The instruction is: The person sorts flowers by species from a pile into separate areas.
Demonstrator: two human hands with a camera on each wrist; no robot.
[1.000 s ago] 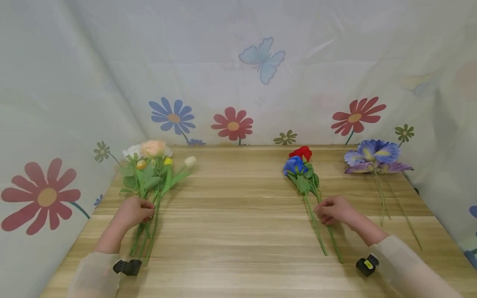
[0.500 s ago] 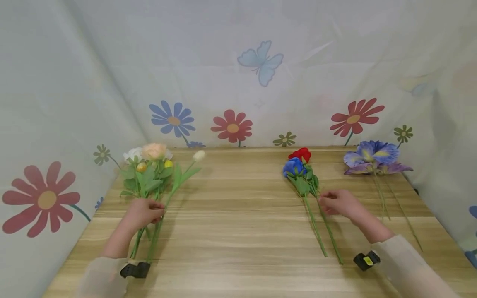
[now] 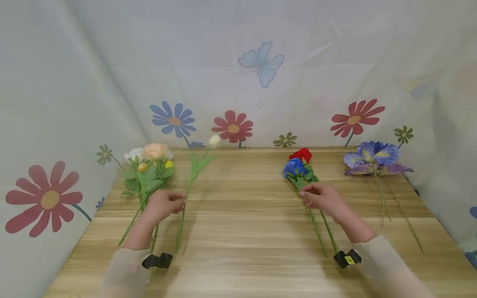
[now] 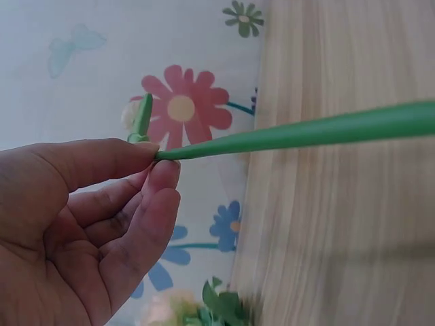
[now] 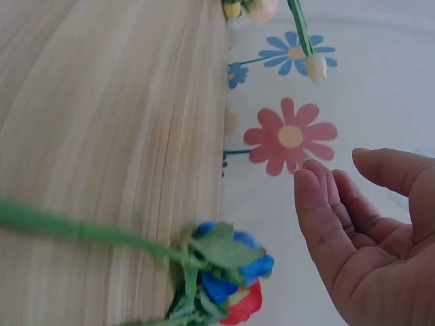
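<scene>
A white tulip (image 3: 214, 141) with long green leaves stands tilted above the table, its green stem (image 4: 292, 137) pinched between thumb and fingers of my left hand (image 3: 165, 205). In the left wrist view the grip shows closely, the bloom partly behind the leaf. My right hand (image 3: 322, 200) hovers over the stems of a blue rose (image 3: 294, 167) and a red rose (image 3: 301, 155). The right wrist view shows that hand (image 5: 374, 231) with thumb and fingers apart and nothing between them. Both roses lie on the table below it.
Left of my left hand lies a bunch with a peach flower (image 3: 154, 151), a white flower (image 3: 134, 155) and small yellow buds (image 3: 169, 164). Purple-blue irises (image 3: 372, 155) lie at the back right of the wooden table (image 3: 238, 240). A printed curtain (image 3: 193, 74) hangs behind.
My left hand has drawn the tulip rightward out of the bunch and raised it. My right hand has left the red rose's stem and shifted left, its fingers spreading.
</scene>
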